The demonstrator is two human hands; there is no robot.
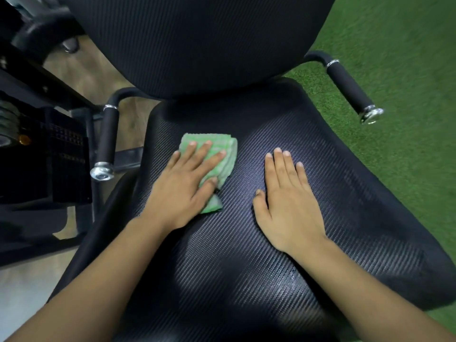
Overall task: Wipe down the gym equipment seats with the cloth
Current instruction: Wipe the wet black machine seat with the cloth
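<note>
Cloth (217, 164) under left hand (182, 191), on seat (246, 267)

Green turf (399, 40) on right side, tan wood-look floor (96, 77) on left, black machine frame (56, 91) plus weight stack (8, 118) far left, dim there.

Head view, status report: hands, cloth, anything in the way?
Left hand flat, pressing green cloth onto black seat pad. Right hand flat on bare pad, apart from cloth. Nothing blocking the pad.

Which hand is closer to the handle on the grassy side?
Right. The right hand lies flat on the seat, short of that handle; the left hand presses the green cloth farther off.
</note>
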